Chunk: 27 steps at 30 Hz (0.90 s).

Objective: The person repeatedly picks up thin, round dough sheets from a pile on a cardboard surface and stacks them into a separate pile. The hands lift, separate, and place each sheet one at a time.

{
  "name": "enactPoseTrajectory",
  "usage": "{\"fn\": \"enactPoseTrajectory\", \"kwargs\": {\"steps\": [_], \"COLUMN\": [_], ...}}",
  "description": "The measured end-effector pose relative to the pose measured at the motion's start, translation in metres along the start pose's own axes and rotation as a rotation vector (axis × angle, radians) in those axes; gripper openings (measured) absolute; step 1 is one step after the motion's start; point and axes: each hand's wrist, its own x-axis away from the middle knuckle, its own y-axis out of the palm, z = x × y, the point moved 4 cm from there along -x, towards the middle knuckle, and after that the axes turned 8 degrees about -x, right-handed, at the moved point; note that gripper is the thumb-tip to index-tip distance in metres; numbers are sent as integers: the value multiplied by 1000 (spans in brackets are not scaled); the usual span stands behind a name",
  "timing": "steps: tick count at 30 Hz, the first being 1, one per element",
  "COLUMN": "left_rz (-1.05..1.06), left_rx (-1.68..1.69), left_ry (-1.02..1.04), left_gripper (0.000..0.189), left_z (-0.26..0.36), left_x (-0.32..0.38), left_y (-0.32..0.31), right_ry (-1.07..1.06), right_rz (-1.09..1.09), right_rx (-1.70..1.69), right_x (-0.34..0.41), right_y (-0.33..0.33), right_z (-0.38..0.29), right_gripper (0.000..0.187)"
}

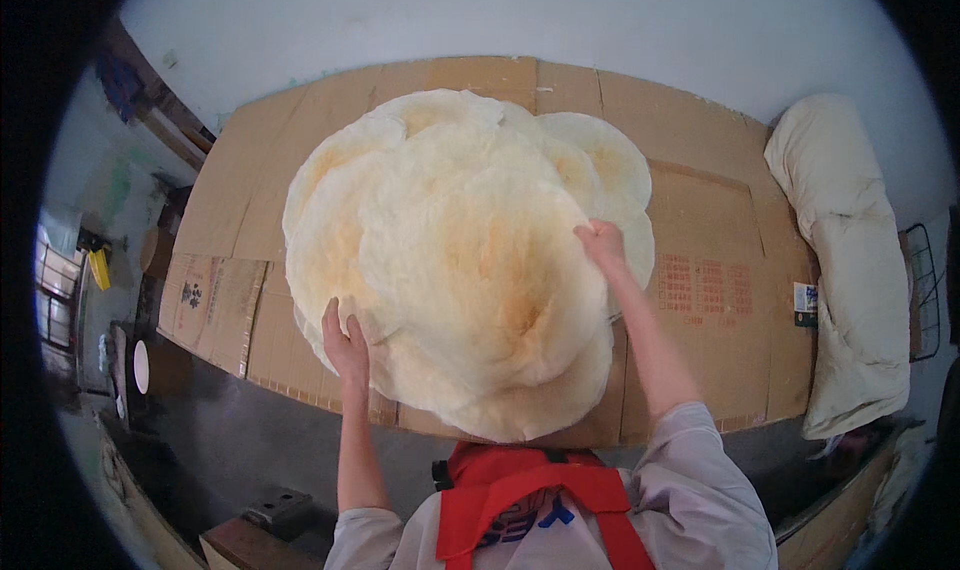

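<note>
Large thin round flatbreads with browned patches lie in an overlapping heap on a cardboard-covered table [697, 375]. The topmost flatbread [480, 247] covers the middle of the heap. My right hand [602, 241] pinches its right edge between thumb and fingers. At the heap's lower left, my left hand [346, 341] rests with fingers apart against the surface of a lower flatbread [330, 247]. More flatbreads [615, 157] stick out at the upper right, beneath the others.
A rolled, pale cloth bundle [855, 255] lies along the table's right end. Behind the table stands a white wall [525, 15]. On the floor at the lower left is a perforated block [279, 508] beside a brown box-like object [251, 547].
</note>
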Motion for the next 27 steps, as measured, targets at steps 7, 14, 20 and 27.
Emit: {"fn": "enactPoseTrajectory", "kwargs": {"steps": [7,14,20,27], "left_rz": [-221,-372,-434,-423], "left_rx": [-444,-534,-569,-580], "left_ry": [457,423,376,354], "left_gripper": [71,81,82,82], "left_z": [133,123,116,113], "left_x": [21,21,23,24], "left_y": [65,110,107,109], "right_ry": [-130,54,453,72], "right_rz": [88,483,-15,91], "right_rx": [-130,-80,-504,326], "right_x": [-41,-126,-170,-182], "right_y": [-43,-123,-106,-97], "right_z": [35,142,131,82], "right_gripper": [27,32,31,32]}}
